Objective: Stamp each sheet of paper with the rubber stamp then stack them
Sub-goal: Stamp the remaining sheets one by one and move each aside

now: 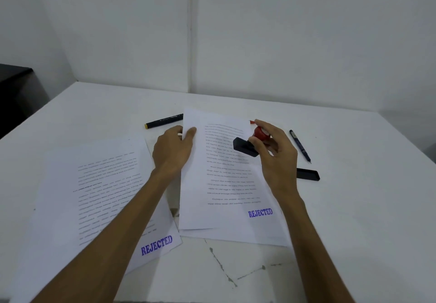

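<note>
Head view: left hand [172, 151] pinches sheet [221, 180] edge, right hand [276, 158] grips stamp [247, 145] above it.

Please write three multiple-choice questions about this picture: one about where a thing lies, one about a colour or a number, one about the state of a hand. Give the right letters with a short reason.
1. Where is the blue pen?
A. right of the right hand
B. on the left sheet
C. under the marker

2. What colour is the REJECTED mark?
A. red
B. green
C. blue-purple

3. What does the left hand do?
A. pinches the top sheet's edge
B. holds the stamp
C. lies flat on the table

Key: 1 A, the pen lies on the table beyond the right hand. 2 C, the ink reads blue-purple. 3 A, its thumb lies on the top sheet; the rubber stamp is in the right hand.
</note>
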